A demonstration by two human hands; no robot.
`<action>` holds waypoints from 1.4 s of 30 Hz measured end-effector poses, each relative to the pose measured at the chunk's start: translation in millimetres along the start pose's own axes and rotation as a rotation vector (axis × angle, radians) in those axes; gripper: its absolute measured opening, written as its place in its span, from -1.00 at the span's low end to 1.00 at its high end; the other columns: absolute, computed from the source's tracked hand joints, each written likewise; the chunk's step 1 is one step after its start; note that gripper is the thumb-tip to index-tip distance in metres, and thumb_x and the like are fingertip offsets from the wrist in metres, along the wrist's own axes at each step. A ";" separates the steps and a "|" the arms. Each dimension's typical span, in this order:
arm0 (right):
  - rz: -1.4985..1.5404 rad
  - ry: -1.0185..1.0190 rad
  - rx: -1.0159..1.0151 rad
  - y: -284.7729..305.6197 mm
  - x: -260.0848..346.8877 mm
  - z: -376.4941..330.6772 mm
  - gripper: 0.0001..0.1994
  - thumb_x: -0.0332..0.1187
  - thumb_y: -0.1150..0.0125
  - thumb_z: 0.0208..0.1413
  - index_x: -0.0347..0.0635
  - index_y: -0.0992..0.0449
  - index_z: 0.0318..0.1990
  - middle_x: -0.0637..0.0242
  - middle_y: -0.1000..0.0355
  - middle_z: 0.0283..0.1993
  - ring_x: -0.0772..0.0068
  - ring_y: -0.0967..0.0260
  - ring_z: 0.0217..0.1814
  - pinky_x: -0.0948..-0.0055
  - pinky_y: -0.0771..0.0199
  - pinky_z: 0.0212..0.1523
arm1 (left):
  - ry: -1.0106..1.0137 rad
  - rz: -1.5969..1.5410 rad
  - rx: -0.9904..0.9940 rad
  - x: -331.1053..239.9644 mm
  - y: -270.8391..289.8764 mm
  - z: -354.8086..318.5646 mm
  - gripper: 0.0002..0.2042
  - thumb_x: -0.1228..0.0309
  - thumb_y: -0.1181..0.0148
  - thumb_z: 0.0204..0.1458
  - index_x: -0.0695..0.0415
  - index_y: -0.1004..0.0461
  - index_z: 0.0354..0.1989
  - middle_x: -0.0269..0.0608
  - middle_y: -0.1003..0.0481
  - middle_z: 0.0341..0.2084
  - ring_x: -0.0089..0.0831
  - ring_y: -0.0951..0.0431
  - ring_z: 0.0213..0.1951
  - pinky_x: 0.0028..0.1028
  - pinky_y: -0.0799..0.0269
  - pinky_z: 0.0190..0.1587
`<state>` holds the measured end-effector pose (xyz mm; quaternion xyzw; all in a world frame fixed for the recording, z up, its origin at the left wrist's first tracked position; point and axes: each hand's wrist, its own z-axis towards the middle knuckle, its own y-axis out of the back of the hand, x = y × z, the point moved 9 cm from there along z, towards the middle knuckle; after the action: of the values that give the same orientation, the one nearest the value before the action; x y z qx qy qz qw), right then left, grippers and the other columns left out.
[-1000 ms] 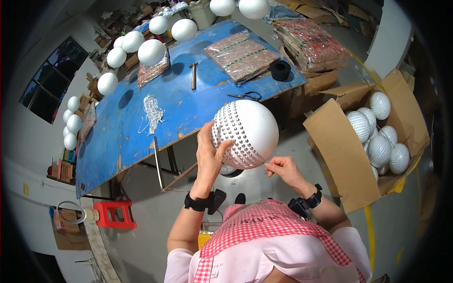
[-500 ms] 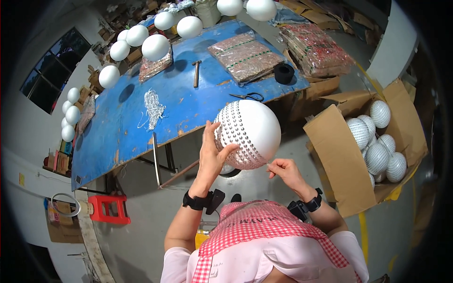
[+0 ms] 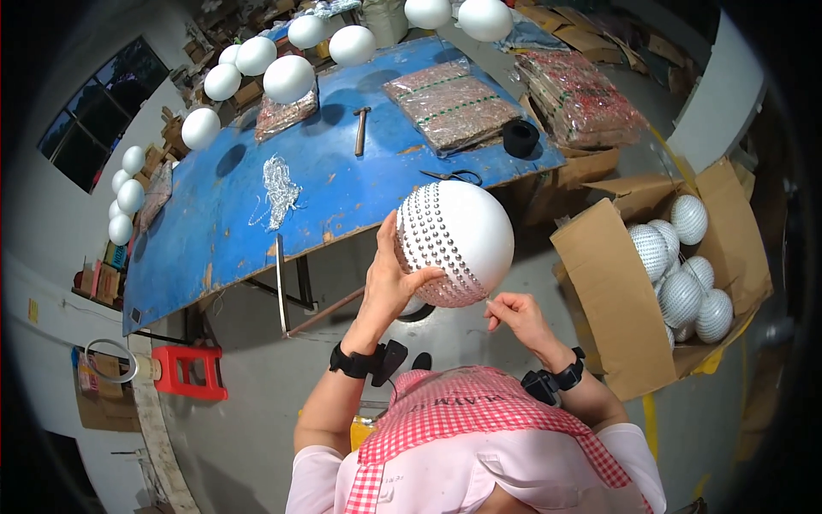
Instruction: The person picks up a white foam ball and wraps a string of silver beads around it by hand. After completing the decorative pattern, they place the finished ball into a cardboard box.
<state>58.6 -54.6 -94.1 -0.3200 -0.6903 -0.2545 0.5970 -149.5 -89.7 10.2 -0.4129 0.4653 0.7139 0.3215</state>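
Note:
A large white ball [image 3: 485, 231], its left part wrapped in rows of silver beads [image 3: 434, 241], is held up in front of the table edge. My left hand [image 3: 391, 278] grips its left side, fingers behind and thumb across the beaded rows. By the ball's lower right, my right hand [image 3: 520, 319] is closed in a pinch on a thin bead strand [image 3: 489, 301], of which only a little shows at the fingertips. The ball hides where the strand runs underneath.
The blue table [image 3: 197, 214] carries a bundle of silver bead strands [image 3: 280, 190], a hammer [image 3: 360, 131], scissors [image 3: 454, 176], black tape [image 3: 520, 138] and a plastic-wrapped pack [image 3: 451, 103]. Several plain white balls [image 3: 289, 80] stand beyond. At right, a carton [image 3: 612, 300] holds beaded balls [image 3: 679, 299]. A red stool [image 3: 190, 373] stands left.
The ball and my left hand have shifted very slightly to the right. My right hand keeps its pinch beside the ball. The whole view has turned slightly.

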 end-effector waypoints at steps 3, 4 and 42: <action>0.004 0.002 -0.019 0.9 0.9 1.2 -0.77 -0.33 -0.10 0.19 -0.29 -0.53 -0.43 0.41 -0.45 -0.55 0.66 -0.36 -0.46 0.62 -0.32 -0.34 | -0.099 0.323 -0.171 -0.4 12.9 -3.4 -0.28 0.27 -0.39 -0.13 0.18 -0.16 0.20 0.16 -0.28 0.12 -0.05 -0.29 0.19 -0.27 -0.22 0.21; 0.007 0.008 -0.035 2.5 -0.2 1.2 -0.77 -0.33 -0.10 0.19 -0.29 -0.53 -0.43 0.41 -0.45 -0.55 0.66 -0.36 -0.46 0.62 -0.32 -0.35 | -0.142 0.320 -0.183 -3.6 14.4 -3.5 -0.32 0.23 -0.42 -0.17 0.16 -0.25 0.13 0.17 -0.29 0.07 0.02 -0.33 0.12 -0.21 -0.29 0.13; -0.037 0.096 -0.094 4.3 22.6 -1.3 -0.79 -0.34 -0.17 0.15 -0.29 -0.52 -0.44 0.41 -0.47 -0.52 0.70 -0.35 -0.47 0.65 -0.28 -0.43 | -0.177 0.283 -0.259 -17.0 22.8 -11.1 -0.56 0.35 -0.40 -0.15 0.22 -0.38 -0.11 0.00 -0.39 -0.15 -0.06 -0.40 -0.07 -0.24 -0.35 -0.05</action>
<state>60.9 -49.6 -71.7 -0.3223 -0.6538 -0.3126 0.6091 -157.8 -109.5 31.8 -0.3169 0.3928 0.8394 0.2020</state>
